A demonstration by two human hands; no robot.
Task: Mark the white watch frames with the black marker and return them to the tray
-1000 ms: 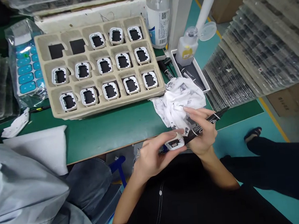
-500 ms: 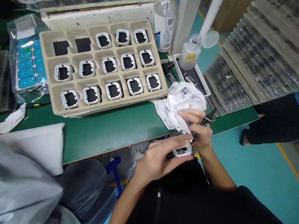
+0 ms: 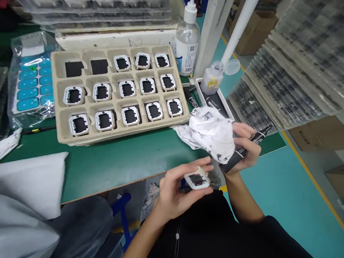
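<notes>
My left hand (image 3: 174, 189) holds a small white square watch case (image 3: 197, 179) on edge, between the thumb below and the fingers above. It is over my lap, just off the table's front edge. My right hand (image 3: 247, 151) is closed around a black marker pen (image 3: 234, 160), whose dark tip points up and to the right. Bunched in the same hand is a white cloth (image 3: 212, 132) with black stains, partly spread over the table edge. A beige moulded tray (image 3: 122, 131) lies behind, with several similar white cases in its compartments.
On the green table (image 3: 117, 156) stand a pump bottle (image 3: 186, 45) and a small bottle (image 3: 211, 79) in a white box (image 3: 227, 101). A bag of blue pieces (image 3: 26, 94) lies left. Stacked clear trays (image 3: 291, 69) rise at right. A person's grey sleeve (image 3: 17, 238) is close at left.
My hands have moved apart: the left went left with the watch case, while the right went right with the marker and cloth. The view has shifted slightly.
</notes>
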